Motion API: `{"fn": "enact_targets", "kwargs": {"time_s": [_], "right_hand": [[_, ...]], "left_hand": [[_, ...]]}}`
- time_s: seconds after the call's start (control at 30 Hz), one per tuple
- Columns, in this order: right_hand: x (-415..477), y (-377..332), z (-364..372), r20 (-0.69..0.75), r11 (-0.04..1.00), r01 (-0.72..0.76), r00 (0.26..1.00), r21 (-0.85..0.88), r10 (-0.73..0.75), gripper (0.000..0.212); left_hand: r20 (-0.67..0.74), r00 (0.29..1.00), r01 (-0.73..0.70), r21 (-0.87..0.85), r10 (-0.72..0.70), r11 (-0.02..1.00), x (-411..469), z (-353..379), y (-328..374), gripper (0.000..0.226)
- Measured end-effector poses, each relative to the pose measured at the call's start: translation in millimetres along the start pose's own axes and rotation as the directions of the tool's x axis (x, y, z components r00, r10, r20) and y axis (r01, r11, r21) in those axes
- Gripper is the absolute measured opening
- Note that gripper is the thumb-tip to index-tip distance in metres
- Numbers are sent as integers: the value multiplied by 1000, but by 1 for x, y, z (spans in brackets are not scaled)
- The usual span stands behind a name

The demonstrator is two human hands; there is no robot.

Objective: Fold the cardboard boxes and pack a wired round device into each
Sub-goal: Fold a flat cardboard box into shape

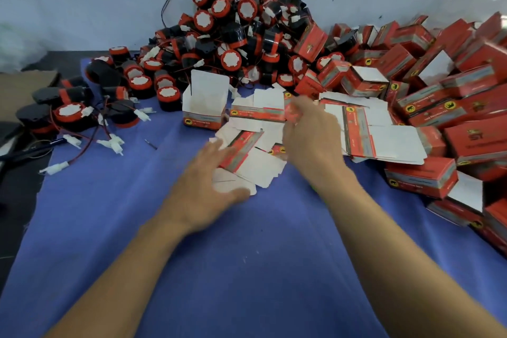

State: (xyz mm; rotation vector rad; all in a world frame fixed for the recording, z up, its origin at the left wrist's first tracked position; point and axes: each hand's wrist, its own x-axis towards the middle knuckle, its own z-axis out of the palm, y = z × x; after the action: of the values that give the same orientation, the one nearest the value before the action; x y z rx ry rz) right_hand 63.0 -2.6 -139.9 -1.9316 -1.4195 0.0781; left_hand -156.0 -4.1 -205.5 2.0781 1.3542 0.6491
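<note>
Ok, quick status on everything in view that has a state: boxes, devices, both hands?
standing box: folded up, lid open.
flat box: unfolded, being held.
left hand: grips that flat box.
right hand: fingers curled by a red box piece; grip too blurred to tell.
flat stack: unfolded.
box pile: mostly closed, some flaps open.
devices: heaped loose, unpacked.

Two forearms show, bare as far as they are visible, down to the wrists. The left hand and right hand are bare too, fingers blurred.
</note>
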Motion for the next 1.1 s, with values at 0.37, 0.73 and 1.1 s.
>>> {"fn": "enact_targets", "kwargs": {"time_s": [0.37,0.73,1.1], "right_hand": [[-50,14,38,542,974,213,811,81,-223,50],[-61,-1,23,490,903,369,842,-219,-225,8],[-80,-15,23,490,919,368,833,-143,-258,37]], "left_hand": [[-251,913,-227,344,322,911,-16,18,14,25],[-145,981,57,-429,-131,901,-6,-1,9,55],[-152,983,-38,-707,-99,706,-3,-9,4,86]]}}
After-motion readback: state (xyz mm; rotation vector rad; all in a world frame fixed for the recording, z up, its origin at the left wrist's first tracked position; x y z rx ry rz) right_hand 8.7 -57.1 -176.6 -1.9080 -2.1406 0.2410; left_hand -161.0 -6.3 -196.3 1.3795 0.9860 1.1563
